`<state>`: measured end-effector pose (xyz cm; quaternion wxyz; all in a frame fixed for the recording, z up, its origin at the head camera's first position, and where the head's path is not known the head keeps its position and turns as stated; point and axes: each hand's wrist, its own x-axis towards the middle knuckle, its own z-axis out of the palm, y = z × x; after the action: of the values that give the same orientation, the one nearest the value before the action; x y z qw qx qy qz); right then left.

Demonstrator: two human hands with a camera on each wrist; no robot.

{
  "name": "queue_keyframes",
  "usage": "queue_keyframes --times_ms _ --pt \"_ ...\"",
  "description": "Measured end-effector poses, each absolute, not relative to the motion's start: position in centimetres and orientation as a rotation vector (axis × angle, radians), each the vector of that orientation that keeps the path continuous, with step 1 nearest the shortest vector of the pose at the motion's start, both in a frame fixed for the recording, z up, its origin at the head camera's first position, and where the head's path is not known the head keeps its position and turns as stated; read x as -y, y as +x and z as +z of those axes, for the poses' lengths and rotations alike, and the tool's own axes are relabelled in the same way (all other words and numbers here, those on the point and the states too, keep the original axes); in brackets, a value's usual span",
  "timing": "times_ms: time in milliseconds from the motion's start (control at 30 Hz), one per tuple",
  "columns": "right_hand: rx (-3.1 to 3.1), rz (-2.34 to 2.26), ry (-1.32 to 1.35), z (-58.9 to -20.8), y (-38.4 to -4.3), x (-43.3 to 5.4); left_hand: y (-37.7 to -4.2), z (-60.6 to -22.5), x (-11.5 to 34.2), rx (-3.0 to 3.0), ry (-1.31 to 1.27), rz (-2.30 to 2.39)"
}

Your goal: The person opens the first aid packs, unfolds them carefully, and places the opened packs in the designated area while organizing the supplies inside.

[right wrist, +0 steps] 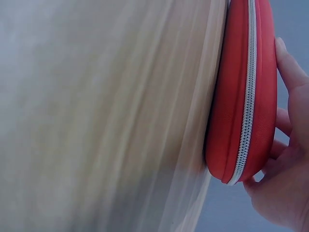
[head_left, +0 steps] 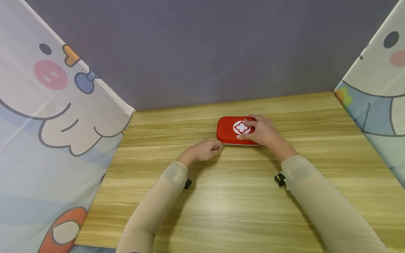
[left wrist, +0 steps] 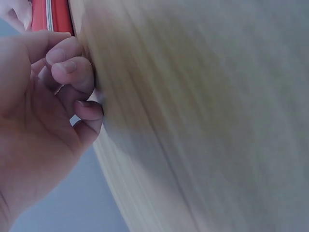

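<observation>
A red first-aid case [head_left: 226, 130] with a white cross emblem lies flat on the wooden table, closed along its front in the head view. My right hand [head_left: 263, 132] holds its right end, thumb and fingers spread over the lid and round the edge. At the front left corner, my left hand [head_left: 204, 150] pinches a small metal zipper pull [head_left: 223, 144], mostly hidden by the fingers. In the right wrist view the silver zipper [right wrist: 249, 92] runs round the case with its teeth meshed. The left wrist view shows curled left fingers [left wrist: 72, 72] close to the tabletop.
The wood-grain table [head_left: 218, 203] reaches back to a grey wall [head_left: 215, 52]. Cartoon-printed cloths [head_left: 25, 140] stand along the left and right sides. Small black devices [head_left: 280, 179] sit at both wrists.
</observation>
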<state>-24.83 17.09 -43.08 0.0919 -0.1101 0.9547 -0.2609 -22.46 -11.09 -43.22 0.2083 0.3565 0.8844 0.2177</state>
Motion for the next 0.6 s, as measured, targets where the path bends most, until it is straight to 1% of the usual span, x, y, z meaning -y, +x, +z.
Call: queue_keyframes --times_ms 600 --pt "-2.979 -0.648 -0.285 -43.1 -23.8 -15.9 -21.4 -43.7 9.3 -2.582 0.910 0.529"
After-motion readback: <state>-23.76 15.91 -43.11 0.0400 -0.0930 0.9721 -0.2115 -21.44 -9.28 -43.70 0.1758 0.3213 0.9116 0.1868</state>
